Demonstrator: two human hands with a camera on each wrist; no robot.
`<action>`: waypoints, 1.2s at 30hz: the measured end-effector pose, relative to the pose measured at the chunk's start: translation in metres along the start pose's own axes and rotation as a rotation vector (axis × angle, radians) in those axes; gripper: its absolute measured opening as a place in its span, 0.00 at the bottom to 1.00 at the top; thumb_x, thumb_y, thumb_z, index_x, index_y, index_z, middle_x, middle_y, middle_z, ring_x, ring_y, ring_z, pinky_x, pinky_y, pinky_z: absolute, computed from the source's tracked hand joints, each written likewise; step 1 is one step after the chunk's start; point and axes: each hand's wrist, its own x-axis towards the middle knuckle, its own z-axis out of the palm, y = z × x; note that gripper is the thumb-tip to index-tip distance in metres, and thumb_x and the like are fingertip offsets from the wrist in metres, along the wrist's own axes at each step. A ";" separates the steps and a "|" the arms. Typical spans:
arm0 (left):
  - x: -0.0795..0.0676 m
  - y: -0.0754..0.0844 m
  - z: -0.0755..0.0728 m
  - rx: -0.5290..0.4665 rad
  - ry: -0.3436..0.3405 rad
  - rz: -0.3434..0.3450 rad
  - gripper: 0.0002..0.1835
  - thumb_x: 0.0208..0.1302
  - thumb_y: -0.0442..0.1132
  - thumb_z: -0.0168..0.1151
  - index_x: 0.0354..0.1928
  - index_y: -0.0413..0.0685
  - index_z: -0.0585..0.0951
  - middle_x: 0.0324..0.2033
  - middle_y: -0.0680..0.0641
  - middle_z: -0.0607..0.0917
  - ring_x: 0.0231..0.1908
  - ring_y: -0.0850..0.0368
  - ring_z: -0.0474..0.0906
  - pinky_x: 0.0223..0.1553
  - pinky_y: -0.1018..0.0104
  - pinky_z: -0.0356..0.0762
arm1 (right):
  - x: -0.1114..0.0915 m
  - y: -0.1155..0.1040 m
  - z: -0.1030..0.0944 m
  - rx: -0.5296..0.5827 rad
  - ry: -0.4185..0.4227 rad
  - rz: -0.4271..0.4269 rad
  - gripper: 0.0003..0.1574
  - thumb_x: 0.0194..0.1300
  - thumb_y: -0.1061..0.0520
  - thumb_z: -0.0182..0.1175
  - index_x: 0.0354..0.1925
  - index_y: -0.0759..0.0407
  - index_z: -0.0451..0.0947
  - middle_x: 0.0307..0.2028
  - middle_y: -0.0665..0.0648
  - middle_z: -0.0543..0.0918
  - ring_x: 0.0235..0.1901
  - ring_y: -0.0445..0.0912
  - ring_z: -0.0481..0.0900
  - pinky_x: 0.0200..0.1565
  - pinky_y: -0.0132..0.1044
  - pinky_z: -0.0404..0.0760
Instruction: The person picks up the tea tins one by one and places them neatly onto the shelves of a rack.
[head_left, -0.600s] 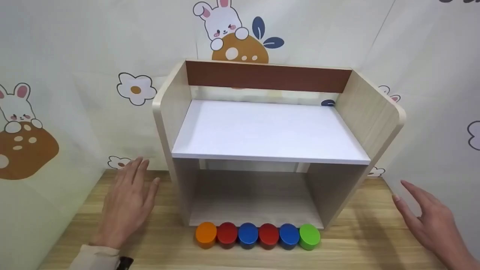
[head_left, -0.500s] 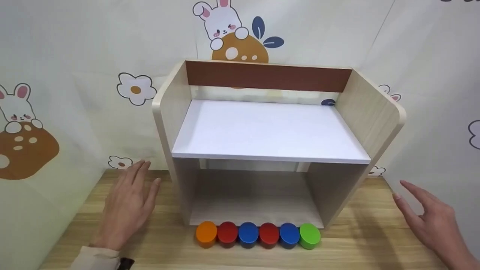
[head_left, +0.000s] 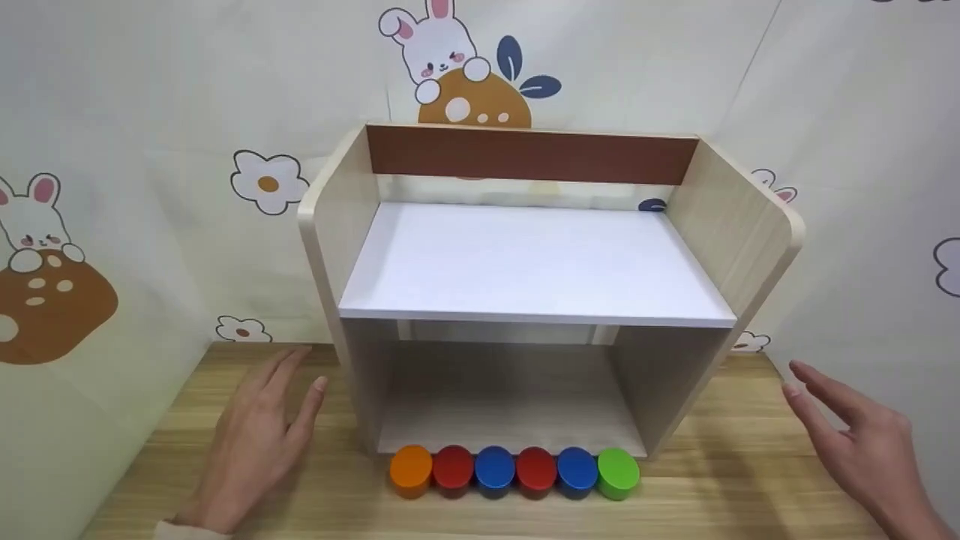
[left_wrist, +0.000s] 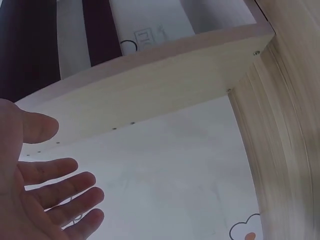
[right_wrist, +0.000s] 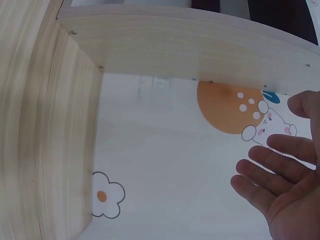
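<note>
My left hand (head_left: pixel 259 442) hovers left of a small wooden shelf unit (head_left: pixel 540 315), fingers extended and thumb apart, holding nothing. To the right of the unit is my right hand (head_left: pixel 862 442), also holding nothing, with its thumb and index finger apart. Each wrist view shows a hand, the left (left_wrist: pixel 45 195) and the right (right_wrist: pixel 285 185), palm bare beside a side panel. Several round, flat-topped pieces stand in a row before the unit: an orange one (head_left: pixel 411 471), two red ones, two blue ones and a green one (head_left: pixel 618 472). Neither hand touches them.
The shelf unit has a white upper board (head_left: pixel 536 262), an open lower compartment and a brown back rail (head_left: pixel 532 155). It stands on a wood-grain tabletop (head_left: pixel 360 517). Walls with printed rabbits and flowers (head_left: pixel 268 182) enclose the back and both sides.
My left hand has come slightly nearer and lower, its cuff mostly leaving the head view. The right hand has barely shifted. The head view has tilted a little; the row of pieces stays put.
</note>
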 end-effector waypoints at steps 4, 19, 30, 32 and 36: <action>-0.006 0.007 0.000 -0.010 -0.038 -0.045 0.22 0.71 0.42 0.62 0.60 0.35 0.78 0.57 0.32 0.80 0.58 0.31 0.74 0.58 0.33 0.69 | -0.001 -0.005 -0.001 0.020 -0.003 0.044 0.30 0.77 0.46 0.56 0.67 0.62 0.74 0.62 0.68 0.77 0.62 0.70 0.72 0.60 0.67 0.68; -0.015 0.043 -0.006 -0.019 -0.132 -0.168 0.16 0.66 0.40 0.67 0.51 0.37 0.84 0.49 0.36 0.86 0.52 0.34 0.81 0.53 0.36 0.76 | 0.005 -0.025 -0.012 0.100 0.027 0.071 0.29 0.78 0.44 0.53 0.68 0.56 0.74 0.62 0.64 0.78 0.66 0.50 0.73 0.53 0.11 0.60; -0.019 0.068 0.003 -0.075 -0.113 -0.099 0.10 0.60 0.37 0.73 0.43 0.43 0.85 0.40 0.45 0.88 0.43 0.45 0.85 0.46 0.45 0.83 | 0.013 -0.047 -0.018 0.227 0.085 -0.029 0.24 0.74 0.51 0.61 0.63 0.58 0.79 0.57 0.49 0.84 0.51 0.17 0.71 0.49 0.11 0.67; -0.020 0.072 0.005 -0.107 -0.107 -0.079 0.10 0.60 0.36 0.74 0.43 0.44 0.85 0.40 0.46 0.88 0.43 0.46 0.85 0.46 0.46 0.83 | 0.015 -0.052 -0.020 0.254 0.103 -0.045 0.23 0.73 0.53 0.62 0.62 0.59 0.80 0.54 0.43 0.85 0.50 0.19 0.74 0.49 0.12 0.68; -0.020 0.078 0.009 -0.162 -0.152 -0.101 0.12 0.60 0.36 0.74 0.45 0.45 0.86 0.42 0.47 0.88 0.45 0.48 0.85 0.48 0.47 0.82 | 0.020 -0.062 -0.024 0.283 0.132 -0.071 0.21 0.71 0.54 0.64 0.59 0.60 0.82 0.50 0.37 0.85 0.49 0.20 0.77 0.48 0.13 0.69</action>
